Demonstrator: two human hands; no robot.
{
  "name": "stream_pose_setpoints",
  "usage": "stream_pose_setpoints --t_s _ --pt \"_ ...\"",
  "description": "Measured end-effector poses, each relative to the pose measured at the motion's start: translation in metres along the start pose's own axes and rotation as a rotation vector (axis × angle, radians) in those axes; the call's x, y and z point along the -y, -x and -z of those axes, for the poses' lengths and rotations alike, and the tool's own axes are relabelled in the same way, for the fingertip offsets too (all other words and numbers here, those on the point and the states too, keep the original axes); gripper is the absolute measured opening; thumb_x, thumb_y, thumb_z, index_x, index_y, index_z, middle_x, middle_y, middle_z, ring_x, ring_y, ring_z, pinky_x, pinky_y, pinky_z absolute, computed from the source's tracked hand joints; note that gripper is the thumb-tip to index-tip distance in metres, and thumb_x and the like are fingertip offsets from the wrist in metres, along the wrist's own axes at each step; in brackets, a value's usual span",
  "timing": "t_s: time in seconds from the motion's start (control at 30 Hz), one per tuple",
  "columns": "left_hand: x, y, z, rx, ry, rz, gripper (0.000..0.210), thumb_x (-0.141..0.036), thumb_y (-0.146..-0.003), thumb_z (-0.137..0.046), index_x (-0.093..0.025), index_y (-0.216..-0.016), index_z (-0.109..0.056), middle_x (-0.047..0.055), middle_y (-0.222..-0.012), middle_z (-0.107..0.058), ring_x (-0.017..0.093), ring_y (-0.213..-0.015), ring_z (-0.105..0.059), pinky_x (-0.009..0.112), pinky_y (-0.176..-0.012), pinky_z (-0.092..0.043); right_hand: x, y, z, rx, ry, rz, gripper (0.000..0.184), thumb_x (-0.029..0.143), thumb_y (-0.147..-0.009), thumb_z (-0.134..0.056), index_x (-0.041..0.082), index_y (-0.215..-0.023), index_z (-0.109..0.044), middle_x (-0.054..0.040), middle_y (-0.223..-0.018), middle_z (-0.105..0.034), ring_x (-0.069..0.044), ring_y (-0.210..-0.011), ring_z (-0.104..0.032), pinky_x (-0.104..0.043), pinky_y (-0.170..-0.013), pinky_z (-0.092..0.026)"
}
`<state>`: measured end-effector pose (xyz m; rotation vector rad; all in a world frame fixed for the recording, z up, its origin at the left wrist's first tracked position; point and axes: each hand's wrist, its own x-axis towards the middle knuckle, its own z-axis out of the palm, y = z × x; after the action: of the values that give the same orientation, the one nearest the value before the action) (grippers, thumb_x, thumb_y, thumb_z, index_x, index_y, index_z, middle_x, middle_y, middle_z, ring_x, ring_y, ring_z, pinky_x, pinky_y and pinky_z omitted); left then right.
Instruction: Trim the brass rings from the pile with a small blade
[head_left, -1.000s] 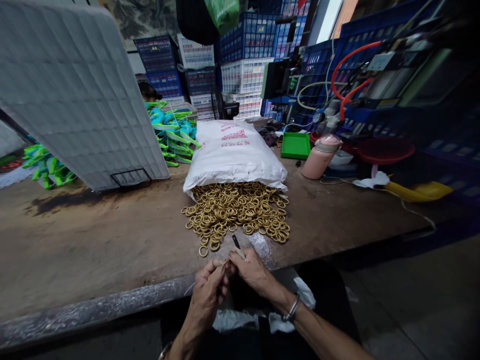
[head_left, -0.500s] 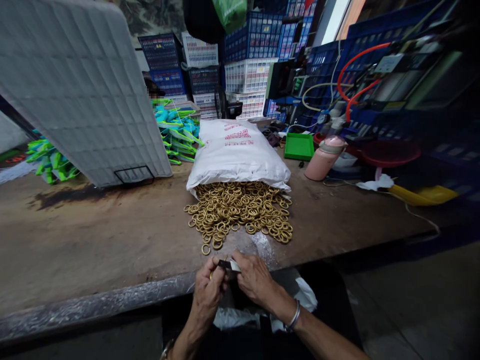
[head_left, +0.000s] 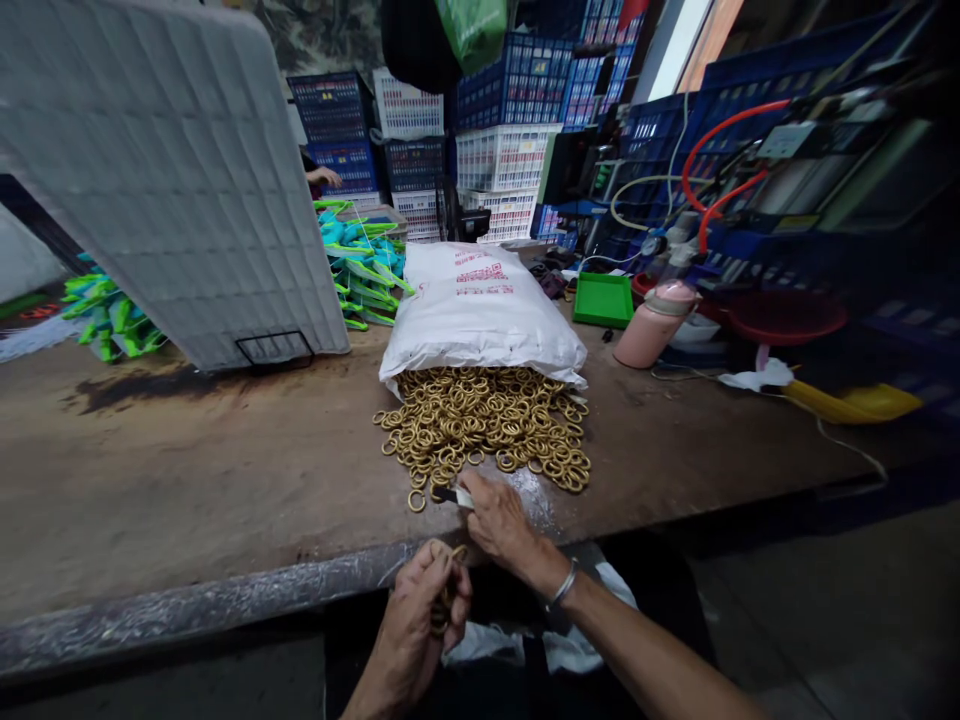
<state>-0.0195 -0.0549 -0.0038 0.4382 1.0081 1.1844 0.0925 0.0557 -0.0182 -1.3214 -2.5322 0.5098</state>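
Gold rings (head_left: 480,412) are lying in a loose heap on the worktop (head_left: 225,470), spilling from the mouth of a white bag (head_left: 480,320) toward the near edge. Left hand (head_left: 420,610): fingers are pinching one gold ring (head_left: 460,552) near the front edge; more rings seem to be sitting in the curled palm, count not readable. Right hand (head_left: 499,515): fingers are gripping a dark-bladed tool (head_left: 446,494) by its pale end, blade pointing left by the heap's near fringe; whether it is touching a ring, cannot tell.

Risks, by judgement: the pinched ring is sitting high at the fingertips, so a slackening thumb could let it drop past the edge. The blade is lying bare, so bringing the hands together carelessly could nick a finger. The bag's mouth is facing forward, so a knock could send rings rolling off.
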Motion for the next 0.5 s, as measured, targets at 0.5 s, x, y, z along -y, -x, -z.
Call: stream_pose_setpoints --t_s 0.5 --pt "-0.005 -0.012 0.025 -0.002 0.351 0.039 0.023 -0.032 -0.067 -0.067 -0.016 -0.081 -0.058 0.001 -0.071 -0.057 0.006 -0.050 -0.046 0.015 -0.038 -0.027 0.008 -0.023 -0.016 -0.014 0.053 -0.076 0.026 0.010 -0.071 -0.042 0.020 -0.094 -0.050 -0.0033 -0.079 -0.063 -0.014 -0.065 -0.054 -0.025 -0.056 -0.024"
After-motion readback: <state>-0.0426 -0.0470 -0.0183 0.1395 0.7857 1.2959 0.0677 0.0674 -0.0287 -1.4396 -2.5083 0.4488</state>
